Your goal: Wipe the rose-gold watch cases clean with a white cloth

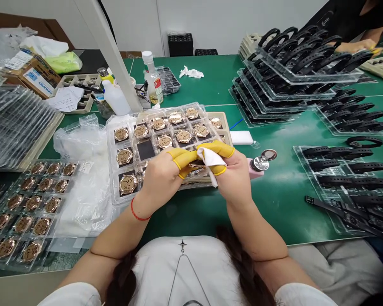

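1. From the right hand (234, 172), bare counter (274, 216) lies open toward 4 o'clock.
2. At 12 o'clock, a lane runs between watch tray (110, 154) and strap stack (293, 78), partly obstructed by a white block (241, 137).
3. Pink box (254, 173) obstructs 3 o'clock; a post (110, 55), 10 o'clock.

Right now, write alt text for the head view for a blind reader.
Two hands in yellow finger covers hold a white cloth and a golden piece over a clear tray of golden watch cases. Black straps lie in trays at the right.
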Action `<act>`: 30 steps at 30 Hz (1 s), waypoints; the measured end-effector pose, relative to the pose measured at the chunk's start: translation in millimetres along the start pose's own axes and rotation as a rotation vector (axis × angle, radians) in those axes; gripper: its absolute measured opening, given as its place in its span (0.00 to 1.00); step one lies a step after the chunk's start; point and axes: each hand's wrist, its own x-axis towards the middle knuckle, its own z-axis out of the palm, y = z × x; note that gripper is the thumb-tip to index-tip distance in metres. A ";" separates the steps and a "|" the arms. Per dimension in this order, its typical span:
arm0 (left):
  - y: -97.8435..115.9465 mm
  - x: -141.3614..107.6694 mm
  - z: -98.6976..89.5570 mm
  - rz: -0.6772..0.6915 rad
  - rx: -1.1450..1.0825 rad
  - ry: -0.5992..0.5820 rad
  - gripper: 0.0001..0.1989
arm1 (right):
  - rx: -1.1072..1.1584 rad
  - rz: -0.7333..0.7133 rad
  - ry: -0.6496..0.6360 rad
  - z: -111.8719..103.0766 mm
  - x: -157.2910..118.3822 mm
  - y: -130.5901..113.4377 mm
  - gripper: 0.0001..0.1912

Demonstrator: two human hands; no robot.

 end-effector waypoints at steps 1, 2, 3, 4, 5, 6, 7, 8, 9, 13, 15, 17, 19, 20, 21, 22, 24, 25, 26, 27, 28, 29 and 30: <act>0.1 0.6 -0.3 -0.004 0.013 -0.020 0.10 | -0.009 0.017 -0.011 -0.5 0.5 0.4 0.07; 0.5 1.1 -1.0 -0.022 0.013 -0.039 0.10 | -0.025 0.023 -0.030 -1.7 0.9 0.8 0.07; 1.0 1.4 -2.1 -0.049 0.007 -0.057 0.10 | -0.043 0.021 -0.058 -3.5 1.4 1.3 0.07; 1.6 1.6 -3.5 -0.078 0.005 -0.074 0.11 | -0.056 0.013 -0.092 -5.8 1.9 1.7 0.08; 2.0 1.6 -5.1 -0.105 0.009 -0.095 0.12 | -0.062 0.000 -0.133 -8.4 2.5 2.0 0.08; 2.2 1.5 -6.8 -0.127 0.022 -0.120 0.13 | -0.066 -0.013 -0.179 -11.2 3.2 2.2 0.09; 2.2 1.3 -8.5 -0.145 0.042 -0.149 0.14 | -0.070 -0.021 -0.223 -14.0 4.1 2.1 0.09; 2.1 1.0 -10.0 -0.159 0.065 -0.177 0.14 | -0.075 -0.023 -0.264 -16.8 5.2 2.0 0.09; 1.9 0.6 -11.4 -0.173 0.084 -0.207 0.15 | -0.081 -0.024 -0.303 -19.4 6.5 1.8 0.09; 1.3 0.1 -14.4 -0.205 0.102 -0.225 0.15 | -0.113 -0.041 -0.376 -27.1 11.3 1.1 0.11; 1.6 0.6 -15.1 -0.201 0.087 -0.209 0.15 | -0.111 -0.065 -0.368 -28.1 11.9 1.7 0.11; 1.6 1.2 -15.5 -0.189 0.081 -0.230 0.14 | -0.117 -0.091 -0.327 -25.9 10.7 2.9 0.11; 0.9 1.4 -15.2 -0.185 0.095 -0.261 0.13 | -0.142 -0.113 -0.262 -20.4 8.2 3.9 0.09; 0.5 1.2 -14.7 -0.184 0.108 -0.259 0.13 | -0.161 -0.119 -0.226 -16.8 6.6 4.0 0.08; 0.2 0.9 -14.0 -0.181 0.120 -0.241 0.13 | -0.179 -0.123 -0.189 -12.9 5.0 3.8 0.07; 0.2 0.4 -13.2 -0.175 0.130 -0.211 0.13 | -0.191 -0.128 -0.156 -9.2 3.2 3.1 0.06; 1.9 -0.9 -11.4 -0.138 0.136 -0.136 0.14 | -0.200 -0.149 -0.110 -3.5 -0.4 0.6 0.05; 3.7 -1.6 -10.6 -0.112 0.136 -0.097 0.14 | -0.194 -0.165 -0.098 -2.0 -2.1 -0.9 0.05; 5.9 -2.1 -10.0 -0.085 0.134 -0.062 0.14 | -0.180 -0.188 -0.089 -1.4 -3.8 -2.6 0.05; 8.1 -2.3 -9.8 -0.059 0.128 -0.031 0.13 | -0.164 -0.211 -0.079 -1.7 -5.2 -4.1 0.05; 10.1 -2.3 -10.0 -0.036 0.116 -0.004 0.13 | -0.148 -0.230 -0.067 -2.6 -6.2 -5.4 0.05; 11.5 -2.0 -10.7 -0.012 0.097 0.019 0.12 | -0.130 -0.246 -0.060 -4.0 -6.7 -6.3 0.05; 12.1 -1.4 -11.8 0.016 0.073 0.035 0.11 | -0.109 -0.258 -0.064 -5.7 -6.5 -6.8 0.05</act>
